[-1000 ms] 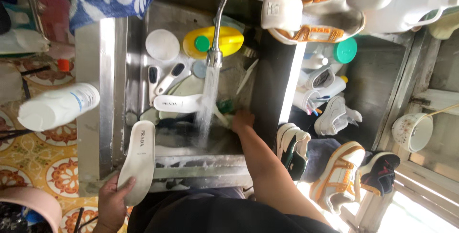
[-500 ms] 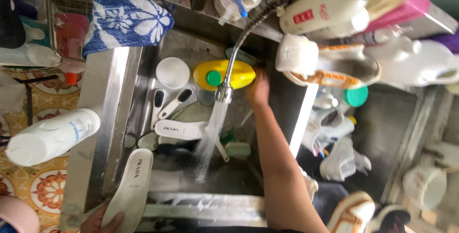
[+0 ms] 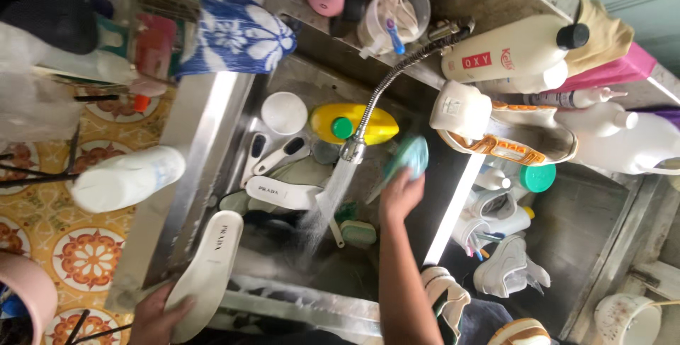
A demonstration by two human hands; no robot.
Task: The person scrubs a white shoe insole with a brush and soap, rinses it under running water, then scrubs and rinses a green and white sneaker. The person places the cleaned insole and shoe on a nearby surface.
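My left hand (image 3: 154,314) grips the heel end of a white shoe insole (image 3: 210,267) at the front left corner of the steel sink (image 3: 202,146). My right hand (image 3: 399,193) is raised inside the sink, just right of the running tap (image 3: 354,148), and holds a blurred teal brush (image 3: 409,157). Water streams from the tap's flexible hose down into the basin. A second white insole (image 3: 280,192) lies in the basin under the stream, next to a yellow bottle with a green cap (image 3: 352,123) and a white cup (image 3: 283,112).
A white bottle (image 3: 127,178) lies on the sink's left rim. White and orange sneakers (image 3: 506,146) and large white bottles (image 3: 513,51) crowd the right side. More sneakers (image 3: 506,267) sit in the right basin. A blue floral cloth (image 3: 234,33) hangs at the back left.
My right hand has come back from the far side of the tap toward me and now holds the teal brush. The view has shifted; the insole stays in my left hand.
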